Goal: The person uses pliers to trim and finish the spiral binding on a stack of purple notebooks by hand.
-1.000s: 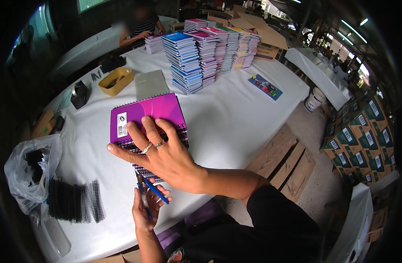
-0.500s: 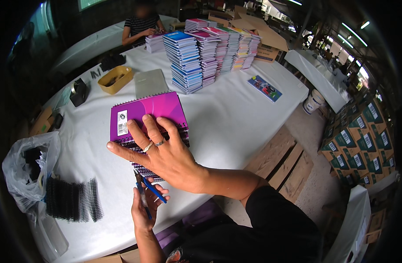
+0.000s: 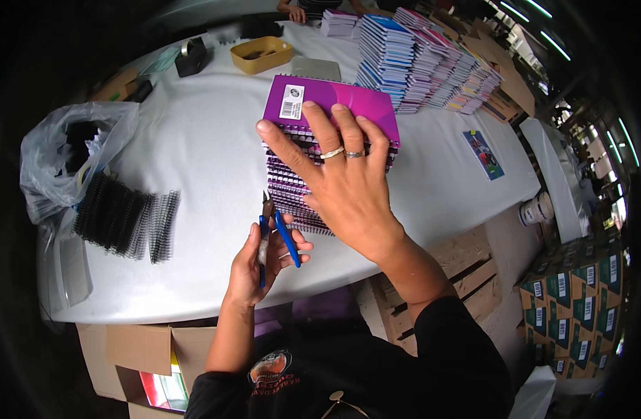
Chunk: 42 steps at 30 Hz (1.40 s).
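A pile of spiral-bound notebooks stands in front of me, topped by a purple notebook (image 3: 368, 105) with a white label. My right hand (image 3: 352, 185) rests on that pile, palm down and fingers spread, two rings showing. Its wire-bound edges (image 3: 285, 183) face me, one above another. In my left hand (image 3: 248, 269), just below the pile's near left corner, is a pair of cutting pliers (image 3: 287, 239) with blue handles. The handles are spread and the dark jaws point up beside the bound edges. The pliers' tip appears apart from the wires.
Left lie black binding coils (image 3: 125, 220) and a clear plastic bag (image 3: 44, 157). Farther back are a yellow tray (image 3: 261, 56), a tape dispenser (image 3: 190, 59) and tall notebook stacks (image 3: 383, 63). A single notebook (image 3: 483, 155) lies right. An open carton (image 3: 135, 349) stands below the near edge.
The view has shifted, so the table and pile sit differently in it. My right hand stays on the pile; the pliers remain in my left hand, handles still spread.
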### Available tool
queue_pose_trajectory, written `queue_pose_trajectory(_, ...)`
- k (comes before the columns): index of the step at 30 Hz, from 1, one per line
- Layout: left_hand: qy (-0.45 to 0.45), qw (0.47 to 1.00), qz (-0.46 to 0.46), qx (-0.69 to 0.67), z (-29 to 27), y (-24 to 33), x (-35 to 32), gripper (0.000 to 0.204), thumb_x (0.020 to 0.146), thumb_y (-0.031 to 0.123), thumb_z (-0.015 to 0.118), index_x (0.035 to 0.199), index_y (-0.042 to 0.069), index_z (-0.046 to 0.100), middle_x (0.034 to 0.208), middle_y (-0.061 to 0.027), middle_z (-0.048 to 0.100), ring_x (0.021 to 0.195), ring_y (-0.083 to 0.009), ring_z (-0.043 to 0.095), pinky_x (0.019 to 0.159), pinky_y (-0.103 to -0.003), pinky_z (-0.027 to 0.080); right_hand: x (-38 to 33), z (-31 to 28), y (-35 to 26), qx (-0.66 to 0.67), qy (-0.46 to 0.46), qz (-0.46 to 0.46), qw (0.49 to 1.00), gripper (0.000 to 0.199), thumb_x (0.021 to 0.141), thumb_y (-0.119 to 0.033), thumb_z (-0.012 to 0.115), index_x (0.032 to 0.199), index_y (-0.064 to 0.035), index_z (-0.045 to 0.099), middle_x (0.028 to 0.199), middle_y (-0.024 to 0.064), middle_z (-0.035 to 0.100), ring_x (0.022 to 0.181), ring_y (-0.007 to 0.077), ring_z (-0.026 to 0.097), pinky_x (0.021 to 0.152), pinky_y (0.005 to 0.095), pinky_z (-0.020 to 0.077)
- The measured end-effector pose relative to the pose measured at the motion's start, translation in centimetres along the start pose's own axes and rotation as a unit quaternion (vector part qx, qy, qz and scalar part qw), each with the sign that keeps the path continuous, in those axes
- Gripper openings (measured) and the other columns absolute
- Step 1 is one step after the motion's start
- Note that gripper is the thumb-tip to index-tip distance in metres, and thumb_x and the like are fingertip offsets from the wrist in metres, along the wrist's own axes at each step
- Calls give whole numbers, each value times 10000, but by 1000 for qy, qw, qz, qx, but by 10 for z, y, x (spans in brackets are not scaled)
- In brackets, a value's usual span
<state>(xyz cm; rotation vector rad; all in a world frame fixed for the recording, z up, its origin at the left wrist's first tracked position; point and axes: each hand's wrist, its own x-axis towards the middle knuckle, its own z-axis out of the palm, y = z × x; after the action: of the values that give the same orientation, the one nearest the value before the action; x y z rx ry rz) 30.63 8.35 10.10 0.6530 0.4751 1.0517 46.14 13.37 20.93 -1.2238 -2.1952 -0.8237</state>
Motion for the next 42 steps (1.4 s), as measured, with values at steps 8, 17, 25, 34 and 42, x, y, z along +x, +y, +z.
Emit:
queue_pose_trajectory(8,1,996,-46,-78,1,-3,2,580,957,504,266,1246,25,418,987,-163,576,985,-329,587,869,-466,465,-7,1,9,-69,25,-24,997,696,789,-250,529,1434,-261,268,1281,155,417,1142,352,428,998,500,273)
queue_pose_trajectory(17,239,683,135,676,27,-1,3,331,982,245,353,1119,-51,406,894,-234,536,746,-368,518,708,-438,416,-6,-1,5,-103,16,-17,994,667,813,-302,498,1429,-252,247,1325,157,355,1163,358,367,1025,522,227)
queue_pose_trajectory(25,116,972,12,202,10,-1,-1,462,979,431,282,1142,33,451,828,-119,571,758,-256,604,742,-385,477,-6,4,3,-127,36,-19,991,663,838,-326,454,1445,-256,198,1337,152,349,1175,361,356,1018,527,241)
queue_pose_trajectory(34,2,992,-29,-122,-5,-2,5,549,944,513,309,1204,54,461,993,-154,578,966,-322,592,900,-524,435,-4,9,3,-130,44,-20,990,670,847,-329,440,1454,-257,165,1337,154,355,1181,361,351,1022,530,233)
queue_pose_trajectory(42,9,993,-17,-116,-9,-7,7,552,952,509,286,1198,46,458,929,-145,571,888,-292,603,842,-498,481,-5,6,4,-118,31,-21,992,663,848,-315,437,1453,-252,173,1341,161,354,1178,361,351,1023,525,233)
